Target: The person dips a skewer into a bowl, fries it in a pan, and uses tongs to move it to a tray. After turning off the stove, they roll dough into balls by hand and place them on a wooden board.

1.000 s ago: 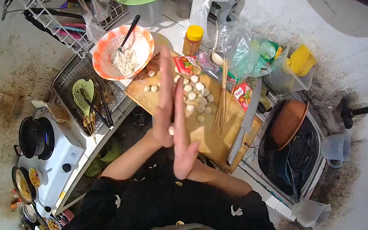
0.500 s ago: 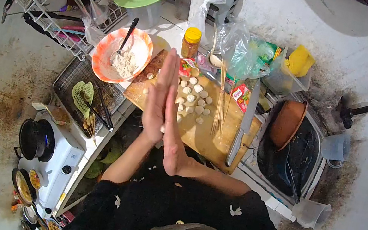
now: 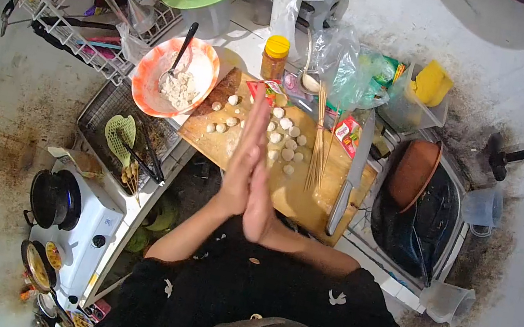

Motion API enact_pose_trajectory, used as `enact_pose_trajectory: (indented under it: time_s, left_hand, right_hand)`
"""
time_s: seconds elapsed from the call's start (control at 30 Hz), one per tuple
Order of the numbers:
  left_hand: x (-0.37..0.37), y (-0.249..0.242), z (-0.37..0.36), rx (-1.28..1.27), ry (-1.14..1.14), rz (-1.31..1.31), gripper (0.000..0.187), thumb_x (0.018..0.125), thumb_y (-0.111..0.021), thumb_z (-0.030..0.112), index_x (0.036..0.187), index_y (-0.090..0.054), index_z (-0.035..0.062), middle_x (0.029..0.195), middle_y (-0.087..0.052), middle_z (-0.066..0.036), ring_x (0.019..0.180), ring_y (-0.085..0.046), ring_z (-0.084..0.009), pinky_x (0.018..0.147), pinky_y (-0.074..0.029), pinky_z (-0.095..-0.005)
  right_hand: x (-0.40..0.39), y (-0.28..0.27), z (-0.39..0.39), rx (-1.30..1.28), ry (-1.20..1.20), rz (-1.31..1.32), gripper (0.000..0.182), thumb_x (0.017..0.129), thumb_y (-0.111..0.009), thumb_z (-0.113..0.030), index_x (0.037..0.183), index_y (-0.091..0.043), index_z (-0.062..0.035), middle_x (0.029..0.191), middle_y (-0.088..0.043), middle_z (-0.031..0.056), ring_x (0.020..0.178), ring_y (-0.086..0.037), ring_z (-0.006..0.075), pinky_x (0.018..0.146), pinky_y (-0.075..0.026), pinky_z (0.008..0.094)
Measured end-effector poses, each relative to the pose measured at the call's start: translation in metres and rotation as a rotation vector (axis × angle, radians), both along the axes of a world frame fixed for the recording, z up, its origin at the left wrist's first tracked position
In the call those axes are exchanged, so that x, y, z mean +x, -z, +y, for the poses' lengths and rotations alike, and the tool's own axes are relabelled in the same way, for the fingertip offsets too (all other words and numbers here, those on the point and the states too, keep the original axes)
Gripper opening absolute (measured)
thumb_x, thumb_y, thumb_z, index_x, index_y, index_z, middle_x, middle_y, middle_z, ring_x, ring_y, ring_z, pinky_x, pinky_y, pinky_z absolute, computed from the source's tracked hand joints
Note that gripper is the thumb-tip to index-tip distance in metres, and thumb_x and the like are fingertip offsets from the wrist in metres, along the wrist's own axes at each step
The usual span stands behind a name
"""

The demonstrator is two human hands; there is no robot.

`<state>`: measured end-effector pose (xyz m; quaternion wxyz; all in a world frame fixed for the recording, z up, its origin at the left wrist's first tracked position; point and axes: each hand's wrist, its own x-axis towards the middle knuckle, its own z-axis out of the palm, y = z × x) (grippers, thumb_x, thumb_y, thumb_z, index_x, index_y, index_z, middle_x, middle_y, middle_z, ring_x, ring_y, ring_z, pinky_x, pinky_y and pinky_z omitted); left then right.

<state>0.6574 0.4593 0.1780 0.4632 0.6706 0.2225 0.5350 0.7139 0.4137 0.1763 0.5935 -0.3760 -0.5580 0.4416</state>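
Note:
Above the near edge of the wooden cutting board (image 3: 327,206), my left hand (image 3: 242,170) and my right hand (image 3: 260,201) are pressed palm to palm, fingers straight and pointing away from me. The small dough ball between the palms is hidden now; a pale bit of it showed there a moment ago. Several white dough balls (image 3: 291,144) lie on the board on both sides of my hands. Beyond them at the left, an orange-and-white bowl (image 3: 139,84) holds crumbly dough (image 3: 180,87) and a black-handled spoon (image 3: 184,47).
Bamboo skewers (image 3: 319,138), a large knife (image 3: 351,178) and a red seasoning packet (image 3: 349,133) lie on the board's right side. A yellow-lidded jar (image 3: 275,58) stands behind. The sink (image 3: 426,239) is at the right, the stove (image 3: 90,218) at the lower left.
My pressed palms have slid against each other, the right one drawing nearer to me. The pale dough seen between them earlier is now covered. The view has shifted slightly.

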Motion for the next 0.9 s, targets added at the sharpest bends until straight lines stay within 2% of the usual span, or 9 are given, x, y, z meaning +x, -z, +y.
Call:
enact_pose_trajectory:
  time_s: [0.07, 0.17, 0.27, 0.3, 0.33, 0.53, 0.67, 0.73, 0.9]
  left_hand:
    - [0.01, 0.017, -0.02, -0.093, 0.053, 0.012, 0.065, 0.09, -0.02, 0.045, 0.137, -0.01, 0.0005, 0.144, -0.001, -0.014, 0.133, -0.001, -0.0276, 0.106, -0.002, -0.0375]
    - [0.016, 0.028, -0.038, -0.174, 0.049, 0.003, 0.064, 0.09, -0.02, 0.043, 0.136, -0.011, 0.0002, 0.144, -0.005, -0.014, 0.133, -0.005, -0.0269, 0.107, -0.003, -0.035]
    - [0.007, 0.004, -0.013, -0.035, -0.043, 0.001, 0.057, 0.091, -0.021, 0.035, 0.136, -0.015, 0.0004, 0.144, -0.01, -0.013, 0.133, -0.007, -0.0257, 0.107, -0.005, -0.0344]
    - [-0.002, 0.048, -0.007, -0.393, -0.079, -0.268, 0.051, 0.092, -0.022, 0.025, 0.136, -0.016, -0.0012, 0.143, -0.015, -0.013, 0.132, -0.014, -0.0243, 0.107, -0.01, -0.034]
    - [0.002, 0.008, 0.004, -0.479, 0.056, -0.424, 0.05, 0.092, -0.019, 0.025, 0.136, -0.018, 0.001, 0.143, -0.017, -0.011, 0.132, -0.015, -0.0225, 0.108, -0.009, -0.0332]
    - [0.007, 0.022, -0.039, -0.39, 0.058, -0.01, 0.057, 0.092, -0.027, 0.036, 0.135, -0.02, -0.0014, 0.14, -0.021, -0.012, 0.131, -0.017, -0.0215, 0.106, -0.01, -0.0336]
    - [-0.02, 0.026, -0.035, -0.525, 0.141, 0.222, 0.043, 0.089, -0.045, 0.014, 0.128, -0.036, -0.0004, 0.13, -0.04, -0.012, 0.119, -0.037, -0.0177, 0.099, -0.027, -0.0319]
    - [-0.032, 0.034, -0.025, -0.42, 0.01, 0.244, 0.038, 0.081, -0.056, 0.003, 0.118, -0.049, 0.001, 0.104, -0.061, -0.01, 0.093, -0.058, -0.0147, 0.081, -0.045, -0.0278]
    - [-0.066, 0.04, 0.002, -0.275, -0.23, 0.631, 0.042, 0.072, -0.067, 0.007, 0.111, -0.051, 0.0001, 0.088, -0.065, -0.012, 0.079, -0.064, -0.0188, 0.068, -0.051, -0.0283]
  right_hand:
    - [0.016, -0.002, 0.019, -0.117, 0.105, 0.101, 0.059, 0.093, -0.006, -0.037, 0.135, -0.012, 0.0043, 0.144, -0.004, 0.0112, 0.133, -0.002, 0.019, 0.106, 0.001, 0.0288]
    - [0.02, -0.026, 0.034, -0.007, 0.112, 0.23, 0.063, 0.092, -0.007, -0.041, 0.135, -0.014, 0.0038, 0.144, -0.004, 0.0116, 0.133, -0.001, 0.0199, 0.107, 0.001, 0.0315]
    - [0.009, 0.005, 0.024, 0.424, 0.167, -0.187, 0.068, 0.089, -0.007, -0.045, 0.135, -0.003, 0.0052, 0.143, 0.002, 0.0205, 0.132, 0.006, 0.0304, 0.106, 0.004, 0.0391]
    - [0.004, 0.006, 0.012, 0.318, 0.089, -0.23, 0.07, 0.089, -0.01, -0.047, 0.135, -0.003, 0.0057, 0.142, 0.003, 0.0219, 0.132, 0.006, 0.0316, 0.105, 0.004, 0.0411]
    - [-0.002, 0.004, 0.004, 0.213, 0.012, -0.271, 0.073, 0.088, -0.013, -0.048, 0.135, -0.003, 0.0063, 0.142, 0.003, 0.0234, 0.132, 0.006, 0.0328, 0.105, 0.005, 0.0431]
    - [0.023, 0.017, 0.05, 0.264, 0.35, -0.149, 0.064, 0.09, -0.011, -0.043, 0.137, -0.005, 0.0001, 0.144, -0.001, 0.0142, 0.133, 0.002, 0.0257, 0.106, 0.003, 0.0379]
    - [0.037, 0.023, 0.064, 0.11, 0.399, 0.076, 0.062, 0.092, -0.01, -0.042, 0.136, -0.012, 0.0001, 0.144, -0.009, 0.0099, 0.133, -0.001, 0.0208, 0.107, 0.002, 0.0326]
    - [0.048, 0.025, 0.06, 0.051, 0.38, 0.089, 0.058, 0.093, -0.012, -0.04, 0.137, -0.014, -0.0015, 0.144, -0.01, 0.0098, 0.133, -0.003, 0.0204, 0.107, 0.0, 0.0331]
    - [0.07, 0.022, 0.041, -0.074, 0.347, -0.225, 0.049, 0.091, -0.031, -0.025, 0.133, -0.024, -0.0014, 0.142, -0.015, 0.0128, 0.132, -0.011, 0.0234, 0.106, -0.009, 0.0356]
